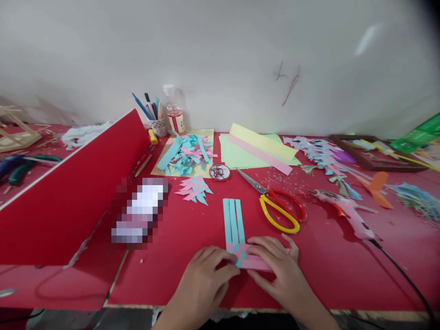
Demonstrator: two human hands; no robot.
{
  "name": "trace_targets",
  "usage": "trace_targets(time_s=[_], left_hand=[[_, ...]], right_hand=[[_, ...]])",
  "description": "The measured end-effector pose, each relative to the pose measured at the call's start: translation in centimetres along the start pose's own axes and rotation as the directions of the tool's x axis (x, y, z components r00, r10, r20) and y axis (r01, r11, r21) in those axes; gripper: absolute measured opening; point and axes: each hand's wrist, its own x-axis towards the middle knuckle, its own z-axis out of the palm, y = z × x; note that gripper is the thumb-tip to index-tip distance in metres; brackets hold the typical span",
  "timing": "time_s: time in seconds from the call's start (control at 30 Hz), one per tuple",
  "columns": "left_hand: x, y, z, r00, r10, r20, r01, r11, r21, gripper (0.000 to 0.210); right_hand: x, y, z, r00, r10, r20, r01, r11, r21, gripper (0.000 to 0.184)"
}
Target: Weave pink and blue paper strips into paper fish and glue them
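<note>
Blue paper strips [233, 221] stand away from me on the red table, interlaced at their near end with pink paper strips [257, 263] that run off to the right. At the left corner of this small weave, the thumb and fingertips of my left hand [209, 272] pinch the paper. My right hand [277, 263] lies over the pink strips, thumb at the near edge and fingers on top, gripping them. Its palm hides their right ends. Just beyond my right hand rest scissors [271, 201] with one red and one yellow handle. A finished-looking woven pink and blue piece [195, 189] lies farther left.
A pink glue gun [343, 208] with a black cord lies right. A blurred-out phone-like object [140, 213] and a red upright board [79, 197] are left. Behind sit cut paper scraps [189, 153], coloured sheets [254, 153], a pen cup [158, 126] and a bottle [174, 112].
</note>
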Motion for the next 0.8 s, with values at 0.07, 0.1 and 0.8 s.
trace_targets(time_s=[0.07, 0.1, 0.8], left_hand=[[0.0, 0.0, 0.1, 1.000, 0.000, -0.009, 0.000, 1.000, 0.005, 0.037], [-0.1, 0.0, 0.2, 1.000, -0.001, -0.019, 0.002, 1.000, 0.017, 0.037], [0.9, 0.1, 1.2, 0.999, -0.033, -0.007, 0.033, 0.999, 0.037, 0.026]], right_hand=[[0.0, 0.0, 0.1, 1.000, -0.002, -0.002, 0.002, 1.000, -0.008, 0.023], [0.0, 0.1, 0.1, 1.000, -0.002, -0.002, 0.002, 1.000, -0.013, 0.022], [0.3, 0.8, 0.1, 0.999, -0.039, 0.024, 0.041, 0.998, -0.054, 0.025]])
